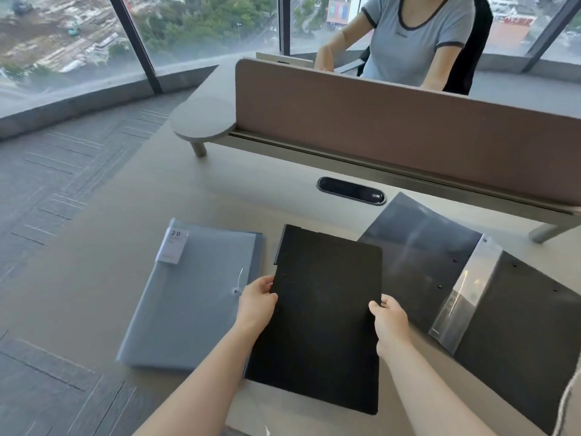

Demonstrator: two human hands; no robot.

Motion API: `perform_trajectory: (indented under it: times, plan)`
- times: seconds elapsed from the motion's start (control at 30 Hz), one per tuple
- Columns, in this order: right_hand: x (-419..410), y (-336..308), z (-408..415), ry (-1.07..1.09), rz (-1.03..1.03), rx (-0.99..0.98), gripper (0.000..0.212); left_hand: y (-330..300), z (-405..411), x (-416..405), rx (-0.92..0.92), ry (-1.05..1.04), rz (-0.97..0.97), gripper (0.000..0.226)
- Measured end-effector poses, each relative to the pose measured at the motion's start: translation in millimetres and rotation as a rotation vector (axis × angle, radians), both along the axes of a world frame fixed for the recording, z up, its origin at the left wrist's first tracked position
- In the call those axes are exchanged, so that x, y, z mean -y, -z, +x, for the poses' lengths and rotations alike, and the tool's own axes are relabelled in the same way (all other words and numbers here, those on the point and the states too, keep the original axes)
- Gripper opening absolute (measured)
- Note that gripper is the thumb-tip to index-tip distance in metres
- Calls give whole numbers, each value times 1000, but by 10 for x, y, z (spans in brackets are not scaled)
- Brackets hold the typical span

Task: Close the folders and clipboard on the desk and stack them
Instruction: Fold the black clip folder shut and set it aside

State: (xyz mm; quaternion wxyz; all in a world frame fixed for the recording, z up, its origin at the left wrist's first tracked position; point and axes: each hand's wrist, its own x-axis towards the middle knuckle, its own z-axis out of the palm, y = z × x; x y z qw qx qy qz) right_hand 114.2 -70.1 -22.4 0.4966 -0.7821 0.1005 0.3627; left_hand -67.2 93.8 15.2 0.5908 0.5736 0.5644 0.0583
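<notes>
Both hands grasp the black clipboard (323, 313) by its long edges: the left hand (256, 302) pinches the left edge with the thumb on top and the fingers tucked underneath, and the right hand (390, 322) clamps the right edge the same way. The board looks closed, its cover flat, and it sits in the middle of the desk (151, 196) with its near end toward the person; whether it is lifted clear of the surface or only resting there cannot be told.

Just to its left lies the grey-blue folder (195, 297), shut and flat, with a white label (173, 247) at its far corner and a thin string closure near the left hand. To the right the dark binder (490, 297) lies spread open, its clear spine strip facing up and both covers splayed, the left cover partly behind the clipboard.

The step in hand appears to be moving the closed clipboard onto a stack, most likely onto the grey-blue folder. That calls for a short sideways carry with the board kept level and its edges squared to the folder below. The binder is not yet closed and must be folded over before it can join the pile.

Both forearms reach forward from the bottom edge, wrists straight, the hands roughly level with each other.
</notes>
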Motion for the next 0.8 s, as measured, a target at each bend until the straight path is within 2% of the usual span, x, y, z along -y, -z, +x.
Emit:
perform_trajectory:
  times: [0.2, 0.37, 0.5, 0.63, 0.73, 0.8]
  plan:
    - [-569, -129, -282, -120, 85, -27, 22, -203, -387, -461, -1, -111, 174, 42]
    - [-1083, -219, -661, -364, 49, 17, 18, -259, -868, -821, -65, -221, 256, 39]
    - [-1432, -54, -879, -516, -6, 57, 11, -250, -1186, -1063, -116, -266, 319, 37]
    - [-1681, 109, -1045, -635, -53, 85, 23, -184, -1428, -1269, -177, -264, 364, 38]
    - [-1798, 16, -1197, -689, -100, 129, 13, -116, -1548, -1369, -207, -257, 375, 40]
    - [-1844, 8, -1251, -715, -138, 171, 14, -73, -1580, -1406, -220, -252, 376, 39]
